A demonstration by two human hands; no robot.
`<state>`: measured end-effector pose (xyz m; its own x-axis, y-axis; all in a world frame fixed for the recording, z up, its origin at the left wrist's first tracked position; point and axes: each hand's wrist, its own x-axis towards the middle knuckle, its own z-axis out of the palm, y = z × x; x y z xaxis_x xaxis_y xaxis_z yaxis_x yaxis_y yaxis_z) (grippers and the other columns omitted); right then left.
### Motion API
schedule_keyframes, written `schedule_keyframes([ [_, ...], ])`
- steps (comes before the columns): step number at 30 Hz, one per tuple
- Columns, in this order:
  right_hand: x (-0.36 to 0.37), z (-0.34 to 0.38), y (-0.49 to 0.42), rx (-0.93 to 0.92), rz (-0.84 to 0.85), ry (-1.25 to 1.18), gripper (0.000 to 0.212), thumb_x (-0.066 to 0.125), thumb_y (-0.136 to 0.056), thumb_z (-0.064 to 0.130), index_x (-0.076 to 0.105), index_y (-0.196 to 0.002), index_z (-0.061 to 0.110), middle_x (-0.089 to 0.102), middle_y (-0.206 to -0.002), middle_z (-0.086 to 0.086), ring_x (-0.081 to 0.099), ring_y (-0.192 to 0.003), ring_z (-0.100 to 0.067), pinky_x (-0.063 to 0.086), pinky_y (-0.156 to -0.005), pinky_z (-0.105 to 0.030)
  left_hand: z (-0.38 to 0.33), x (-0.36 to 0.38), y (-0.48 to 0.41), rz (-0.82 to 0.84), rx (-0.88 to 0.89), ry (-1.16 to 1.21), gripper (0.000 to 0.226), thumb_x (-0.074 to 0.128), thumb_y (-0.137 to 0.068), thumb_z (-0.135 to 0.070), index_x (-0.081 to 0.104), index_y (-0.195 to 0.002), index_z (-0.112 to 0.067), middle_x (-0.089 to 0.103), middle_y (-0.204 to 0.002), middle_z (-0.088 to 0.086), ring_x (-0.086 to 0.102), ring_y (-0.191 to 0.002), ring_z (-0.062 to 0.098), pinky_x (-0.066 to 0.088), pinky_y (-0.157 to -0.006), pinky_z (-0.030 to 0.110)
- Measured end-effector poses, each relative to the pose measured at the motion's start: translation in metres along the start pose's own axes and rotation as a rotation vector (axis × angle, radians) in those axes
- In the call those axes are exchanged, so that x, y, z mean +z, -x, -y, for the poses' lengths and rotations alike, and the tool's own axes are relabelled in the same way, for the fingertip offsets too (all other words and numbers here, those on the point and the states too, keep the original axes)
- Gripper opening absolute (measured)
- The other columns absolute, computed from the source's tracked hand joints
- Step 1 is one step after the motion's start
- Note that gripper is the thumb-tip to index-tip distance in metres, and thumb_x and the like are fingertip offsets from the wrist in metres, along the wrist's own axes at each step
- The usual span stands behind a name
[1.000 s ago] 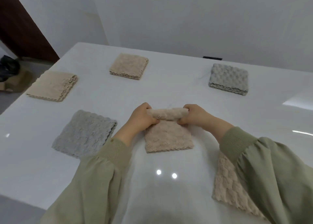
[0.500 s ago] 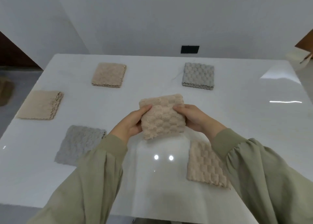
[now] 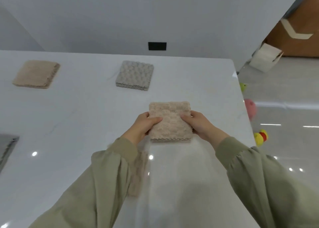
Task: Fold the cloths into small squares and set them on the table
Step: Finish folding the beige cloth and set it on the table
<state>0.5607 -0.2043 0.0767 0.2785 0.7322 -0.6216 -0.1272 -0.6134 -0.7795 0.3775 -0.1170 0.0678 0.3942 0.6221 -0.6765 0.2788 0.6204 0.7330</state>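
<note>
Cloth [image 3: 170, 122], folded square, is gripped by my left hand [image 3: 143, 126] and right hand [image 3: 200, 124]; next I should lay it on the desk [image 3: 86, 115].

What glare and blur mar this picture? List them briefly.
Head view: bright glare spots dot the glossy table; the pink toy past the table's edge is smeared; the cloth under the left sleeve is soft; the held cloth is fairly sharp.

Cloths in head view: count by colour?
Beige: 3 (far beige cloth, held beige cloth, near beige cloth, partly hidden)
Grey: 2 (far grey cloth, left grey cloth, cut off by frame)
Total: 5
</note>
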Motion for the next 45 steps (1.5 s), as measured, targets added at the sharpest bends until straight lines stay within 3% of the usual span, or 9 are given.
schedule_keyframes([
  [5, -0.084, -0.025, 0.004, -0.029, -0.207, 0.086, 0.017, 0.062, -0.089, 0.023, 0.059, -0.099, 0.010, 0.064, -0.091, -0.003, 0.062, -0.077, -0.014, 0.053, -0.067, -0.029, 0.010, 0.087, -0.025, -0.016, 0.012, -0.097, 0.033, 0.071, -0.081, -0.012, 0.057, -0.111, -0.012, 0.065, -0.112, 0.010, 0.065, -0.100, 0.026, 0.054, -0.089, 0.045],
  [10, -0.121, -0.036, -0.006, -0.059, -0.354, 0.248, 0.022, 0.064, -0.087, 0.027, 0.056, -0.086, 0.007, 0.058, -0.075, -0.001, 0.057, -0.074, -0.021, 0.048, -0.062, -0.029, 0.004, 0.135, -0.042, -0.089, 0.146, -0.218, 0.037, 0.070, -0.082, -0.010, 0.055, -0.115, -0.013, 0.065, -0.109, 0.010, 0.065, -0.091, 0.021, 0.055, -0.079, 0.033],
  [13, -0.128, -0.038, -0.017, -0.070, -0.410, 0.328, 0.035, 0.063, -0.087, 0.031, 0.059, -0.100, -0.002, 0.061, -0.087, -0.012, 0.057, -0.081, -0.028, 0.044, -0.067, -0.032, 0.003, 0.147, -0.053, -0.126, 0.179, -0.327, 0.040, 0.071, -0.081, -0.013, 0.054, -0.117, -0.011, 0.062, -0.108, 0.004, 0.061, -0.090, 0.016, 0.052, -0.078, 0.027],
  [16, -0.133, -0.041, -0.026, -0.089, -0.451, 0.388, 0.045, 0.061, -0.088, 0.035, 0.055, -0.119, 0.002, 0.056, -0.093, -0.004, 0.052, -0.082, -0.019, 0.038, -0.070, -0.027, 0.004, 0.151, -0.063, -0.174, 0.195, -0.425, 0.043, 0.073, -0.080, -0.017, 0.054, -0.118, -0.011, 0.059, -0.109, 0.001, 0.058, -0.098, 0.017, 0.050, -0.087, 0.031],
  [22, -0.139, -0.047, -0.030, -0.122, -0.542, 0.531, 0.042, 0.060, -0.088, 0.036, 0.051, -0.117, 0.008, 0.058, -0.087, -0.005, 0.056, -0.080, -0.023, 0.038, -0.065, -0.029, 0.004, 0.164, -0.061, -0.255, 0.284, -0.638, 0.037, 0.067, -0.082, -0.024, 0.051, -0.115, -0.017, 0.060, -0.106, -0.002, 0.058, -0.094, 0.018, 0.047, -0.078, 0.030],
  [27, -0.121, -0.056, -0.021, -0.381, -0.730, 0.842, 0.052, 0.066, -0.080, 0.023, 0.049, -0.125, 0.003, 0.051, -0.123, -0.017, 0.047, -0.113, -0.035, 0.038, -0.093, -0.042, 0.012, 0.150, -0.047, -0.203, 0.344, -0.800, 0.050, 0.055, -0.090, -0.033, 0.039, -0.135, -0.019, 0.054, -0.118, 0.003, 0.056, -0.103, 0.023, 0.047, -0.090, 0.037],
  [30, -0.089, -0.053, -0.011, -0.536, -0.645, 0.930, 0.049, 0.065, -0.077, 0.015, 0.050, -0.123, 0.003, 0.046, -0.132, -0.019, 0.041, -0.122, -0.037, 0.033, -0.102, -0.047, 0.017, 0.124, -0.033, -0.176, 0.374, -0.855, 0.047, 0.051, -0.093, -0.026, 0.039, -0.138, -0.016, 0.051, -0.124, 0.004, 0.053, -0.108, 0.021, 0.042, -0.095, 0.032],
  [36, -0.001, -0.069, 0.016, -0.632, -0.306, 0.852, 0.045, 0.059, -0.083, 0.009, 0.050, -0.126, 0.005, 0.045, -0.135, -0.013, 0.036, -0.129, -0.030, 0.030, -0.110, -0.043, 0.032, 0.046, 0.004, -0.237, 0.432, -0.816, 0.034, 0.049, -0.092, -0.011, 0.054, -0.125, -0.016, 0.055, -0.121, 0.001, 0.054, -0.106, 0.014, 0.039, -0.092, 0.023],
  [45, 0.121, -0.096, 0.055, -0.422, -0.262, 0.534, 0.041, 0.050, -0.093, 0.013, 0.044, -0.133, 0.009, 0.040, -0.142, -0.005, 0.034, -0.134, -0.017, 0.020, -0.107, -0.017, 0.083, -0.110, 0.057, -0.452, 0.471, -0.737, 0.033, 0.044, -0.092, -0.005, 0.059, -0.120, -0.013, 0.055, -0.126, 0.002, 0.045, -0.120, 0.019, 0.032, -0.100, 0.022],
])
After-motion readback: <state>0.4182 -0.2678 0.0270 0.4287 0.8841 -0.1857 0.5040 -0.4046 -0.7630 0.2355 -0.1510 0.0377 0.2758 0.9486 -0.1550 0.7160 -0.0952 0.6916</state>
